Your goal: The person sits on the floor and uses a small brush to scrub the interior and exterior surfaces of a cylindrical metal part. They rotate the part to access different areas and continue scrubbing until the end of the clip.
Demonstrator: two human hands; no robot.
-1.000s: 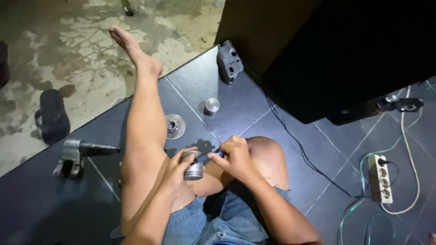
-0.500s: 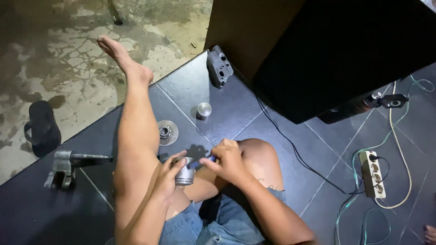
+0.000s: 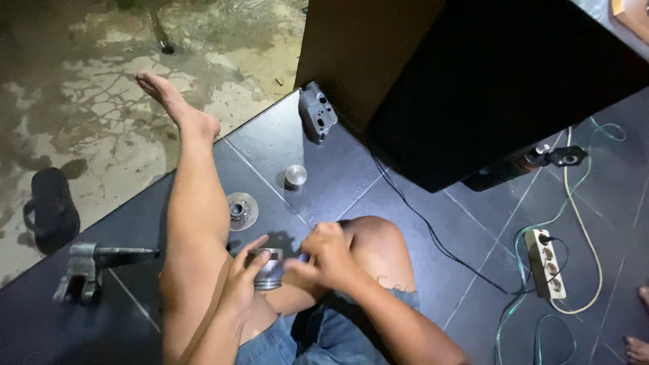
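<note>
While your left hand (image 3: 240, 280) grips the metal piston (image 3: 268, 268) at lower centre, your right hand (image 3: 324, 257) pinches something at its side, too small to tell. Toothed disc (image 3: 241, 210), small cylinder (image 3: 295, 176) and grey housing (image 3: 316, 116) lie loose above, unfitted.

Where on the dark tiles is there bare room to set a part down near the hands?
Bare tile lies between the grey housing, the small metal cylinder and the black cable, and again between the bent knee and the power strip. It is crowded around the left hand and right hand on the piston, beside the disc.
</note>
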